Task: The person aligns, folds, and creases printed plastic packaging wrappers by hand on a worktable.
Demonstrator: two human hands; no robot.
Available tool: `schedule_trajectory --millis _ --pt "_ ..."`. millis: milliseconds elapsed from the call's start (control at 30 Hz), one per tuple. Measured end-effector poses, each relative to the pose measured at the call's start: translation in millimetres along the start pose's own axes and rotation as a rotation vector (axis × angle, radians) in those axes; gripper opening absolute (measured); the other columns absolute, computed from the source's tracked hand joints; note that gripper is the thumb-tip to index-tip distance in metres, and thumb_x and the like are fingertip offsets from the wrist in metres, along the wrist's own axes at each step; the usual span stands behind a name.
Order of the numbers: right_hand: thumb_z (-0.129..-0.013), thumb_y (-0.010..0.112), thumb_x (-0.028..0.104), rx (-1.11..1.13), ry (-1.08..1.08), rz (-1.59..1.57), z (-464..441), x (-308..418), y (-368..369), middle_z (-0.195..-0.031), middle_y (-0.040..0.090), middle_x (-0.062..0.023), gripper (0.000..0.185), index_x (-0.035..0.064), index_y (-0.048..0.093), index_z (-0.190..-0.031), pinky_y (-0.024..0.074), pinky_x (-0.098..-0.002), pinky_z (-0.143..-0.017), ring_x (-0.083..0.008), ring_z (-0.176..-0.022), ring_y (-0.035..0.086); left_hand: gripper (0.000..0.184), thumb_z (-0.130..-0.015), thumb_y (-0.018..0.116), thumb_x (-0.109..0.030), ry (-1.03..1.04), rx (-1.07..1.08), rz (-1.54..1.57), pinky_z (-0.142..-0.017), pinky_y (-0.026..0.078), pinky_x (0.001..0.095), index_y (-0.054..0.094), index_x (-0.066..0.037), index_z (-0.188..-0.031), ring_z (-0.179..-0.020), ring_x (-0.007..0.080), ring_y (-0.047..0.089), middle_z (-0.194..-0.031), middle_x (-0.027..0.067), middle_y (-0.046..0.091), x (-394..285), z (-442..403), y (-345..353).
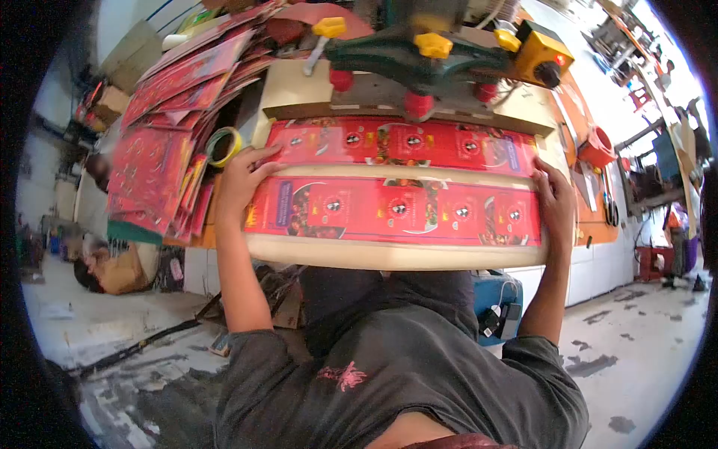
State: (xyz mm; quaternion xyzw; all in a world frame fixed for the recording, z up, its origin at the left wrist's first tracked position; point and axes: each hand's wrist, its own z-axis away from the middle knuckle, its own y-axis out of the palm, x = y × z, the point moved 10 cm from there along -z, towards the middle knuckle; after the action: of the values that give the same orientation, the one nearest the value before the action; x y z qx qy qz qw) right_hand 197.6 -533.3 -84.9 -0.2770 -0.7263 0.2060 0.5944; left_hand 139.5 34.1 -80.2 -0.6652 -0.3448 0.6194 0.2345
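Two long red printed sheets lie on a cream board in front of me: an upper printed sheet [441, 144] and a lower printed sheet [351, 213]. The cream board [396, 254] shows its bare front edge near my lap. My left hand [243, 179] is at the left end of the sheets, its fingertips closed on the upper sheet's edge. At the opposite end, my right hand [555, 194] has its fingers bent at the upper sheet's right edge. Parts of both hands' undersides are hidden. Just behind the upper sheet stands a dark green press [419, 56] with yellow knobs.
Piled red printed sheets [153, 172] rise at left, beside a yellow tape roll [224, 147]. On the right are a red tape roll [596, 147], scissors [612, 211] and a yellow control box [542, 56]. A person [123, 271] is low at far left.
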Motion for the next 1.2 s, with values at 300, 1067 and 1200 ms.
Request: schedule_trajectory --millis 300,1067,1200 --pt "-0.098 0.066 0.022 -0.049 -0.008 0.054 0.9 -2.1 -8.8 -0.116 0.073 -0.0145 0.034 0.0031 0.07 -0.126 0.0502 -0.031 -0.087 -0.0177 -0.096 0.067 0.041 -0.086 0.076 -0.017 0.0 -0.019 -0.019 -0.075 0.044 0.0272 0.072 -0.004 -0.124 -0.08 0.0149 0.056 -0.088 0.0102 0.062 -0.6 0.1 2.3" --pt "-0.097 0.066 0.019 -0.068 -0.034 0.007 0.9 4.3 -7.8 -0.112 0.072 -0.0179 0.033 0.0011 0.07 -0.124 0.053 -0.0349 -0.09 -0.0256 -0.099 0.071 0.042 -0.086 0.077 -0.019 0.039 -0.04 0.002 -0.071 0.041 0.0264 0.071 -0.002 -0.125 -0.076 0.0129 0.049 -0.082 0.0055 0.051 -6.1 0.4 1.0" --pt "-0.098 0.065 0.018 -0.053 -0.014 -0.017 2.0 6.3 -6.5 -0.114 0.072 -0.0179 0.033 0.0006 0.069 -0.125 0.0526 -0.035 -0.091 -0.0257 -0.1 0.07 0.043 -0.086 0.078 -0.019 0.04 -0.035 -0.003 -0.069 0.04 0.0266 0.071 -0.003 -0.125 -0.074 0.0123 0.047 -0.08 0.0042 0.047 -1.2 0.0 1.4"
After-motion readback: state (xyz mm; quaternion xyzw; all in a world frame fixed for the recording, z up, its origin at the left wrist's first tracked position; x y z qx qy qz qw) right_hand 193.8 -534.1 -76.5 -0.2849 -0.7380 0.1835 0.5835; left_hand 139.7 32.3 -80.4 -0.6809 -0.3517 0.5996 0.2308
